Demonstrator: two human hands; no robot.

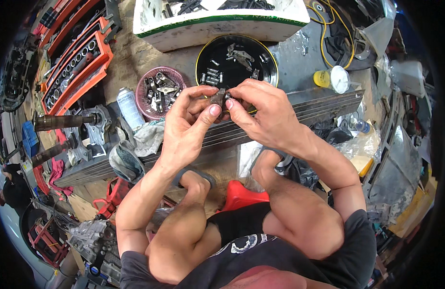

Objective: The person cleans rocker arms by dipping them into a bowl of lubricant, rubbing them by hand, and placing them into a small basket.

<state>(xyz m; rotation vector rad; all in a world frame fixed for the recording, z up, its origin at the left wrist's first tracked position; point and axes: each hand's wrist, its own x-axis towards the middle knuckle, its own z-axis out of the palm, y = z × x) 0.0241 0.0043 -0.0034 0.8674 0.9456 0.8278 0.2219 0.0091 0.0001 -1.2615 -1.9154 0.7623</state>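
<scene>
Both my hands meet over the near rim of a round black pan. My left hand pinches a small dark metal engine part, seemingly a rocker arm, between thumb and fingers. Against its right end press the thumb and fingertips of my right hand, closed on a tiny dark piece that I cannot make out. In the pan lie several short shiny metal cylinders and a few rocker arms. A pink plastic basket, left of my left hand, holds more rocker arms.
Beyond the pan stands a white foam box of dark parts. To the left are a spray can, grey rags and an orange socket tray. A lidded cup with a straw and a yellow cable are at right.
</scene>
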